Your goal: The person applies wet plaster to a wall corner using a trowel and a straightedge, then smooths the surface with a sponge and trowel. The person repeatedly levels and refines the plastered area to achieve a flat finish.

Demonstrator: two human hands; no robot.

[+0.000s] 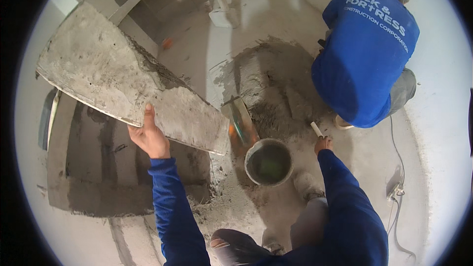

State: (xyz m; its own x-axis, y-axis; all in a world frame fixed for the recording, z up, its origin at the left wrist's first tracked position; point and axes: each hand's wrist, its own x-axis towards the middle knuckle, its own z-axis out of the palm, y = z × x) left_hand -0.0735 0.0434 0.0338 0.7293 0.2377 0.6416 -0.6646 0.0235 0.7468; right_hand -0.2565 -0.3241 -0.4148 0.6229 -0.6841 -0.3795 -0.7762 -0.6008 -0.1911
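Because the mortar-smeared board [111, 71] stretched from upper left to centre, the left hand [151, 137] gripped its lower edge, presumably to steady it. The bucket [269, 142] stood centrally, probably for easy reach; right of it, the right hand [323, 145] clasped a white handle [316, 128].

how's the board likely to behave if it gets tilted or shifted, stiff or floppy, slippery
The board is probably stiff, since it shows no obvious sag with the left hand gripping one long edge. Its rough, grey-caked surface suggests it would be gritty rather than slippery, and it might shed crumbs. Being long, it could swing or tip around that one grip.
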